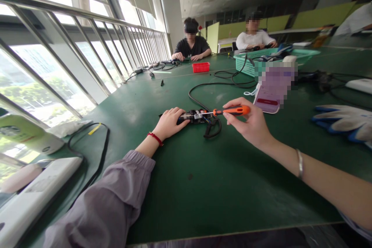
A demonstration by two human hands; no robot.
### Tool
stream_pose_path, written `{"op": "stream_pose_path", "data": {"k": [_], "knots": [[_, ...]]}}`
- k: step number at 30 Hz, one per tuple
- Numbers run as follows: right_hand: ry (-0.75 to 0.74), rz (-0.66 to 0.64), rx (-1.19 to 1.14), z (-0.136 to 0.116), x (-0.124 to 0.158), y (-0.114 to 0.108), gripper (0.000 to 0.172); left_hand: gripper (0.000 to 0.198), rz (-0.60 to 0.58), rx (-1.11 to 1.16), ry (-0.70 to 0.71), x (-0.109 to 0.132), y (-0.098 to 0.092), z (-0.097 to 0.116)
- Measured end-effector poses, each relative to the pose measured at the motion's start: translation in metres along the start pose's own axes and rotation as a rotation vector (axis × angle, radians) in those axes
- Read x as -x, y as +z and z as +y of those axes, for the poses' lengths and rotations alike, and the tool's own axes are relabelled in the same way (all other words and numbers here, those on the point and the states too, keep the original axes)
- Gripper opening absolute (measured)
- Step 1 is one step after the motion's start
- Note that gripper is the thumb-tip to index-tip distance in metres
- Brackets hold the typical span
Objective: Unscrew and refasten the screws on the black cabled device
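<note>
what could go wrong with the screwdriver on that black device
The tip of the screwdriver is at the black device, close to the left hand; a slip by the right hand could jab the left or scratch the device. The black cable loops over the table and might snag.

loose mauve-grey sleeve (104, 197) with a gathered cuff (141, 159); red bracelet (157, 138); silver bangle (300, 164).
</note>
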State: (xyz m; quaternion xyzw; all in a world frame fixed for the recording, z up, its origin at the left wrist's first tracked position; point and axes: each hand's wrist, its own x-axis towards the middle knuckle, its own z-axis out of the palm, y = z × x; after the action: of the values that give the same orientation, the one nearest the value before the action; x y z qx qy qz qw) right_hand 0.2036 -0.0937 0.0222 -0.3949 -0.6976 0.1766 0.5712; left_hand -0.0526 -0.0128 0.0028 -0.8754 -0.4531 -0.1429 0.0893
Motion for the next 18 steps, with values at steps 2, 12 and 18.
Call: {"op": "stream_pose_path", "data": {"k": [2,12,18], "knots": [[0.012,-0.006,0.004,0.0009,0.0004,0.0004,0.010,0.040,0.001,0.009,-0.003,0.0001,-0.0006,0.0005],[0.092,-0.069,-0.070,0.0020,0.0004,0.0010,0.015,0.040,0.002,-0.002,0.000,0.0000,0.0005,-0.0005],[0.193,-0.087,-0.111,0.0027,0.0018,-0.0001,0.024,0.039,-0.002,0.013,-0.007,0.0002,-0.0015,0.0017]]}}
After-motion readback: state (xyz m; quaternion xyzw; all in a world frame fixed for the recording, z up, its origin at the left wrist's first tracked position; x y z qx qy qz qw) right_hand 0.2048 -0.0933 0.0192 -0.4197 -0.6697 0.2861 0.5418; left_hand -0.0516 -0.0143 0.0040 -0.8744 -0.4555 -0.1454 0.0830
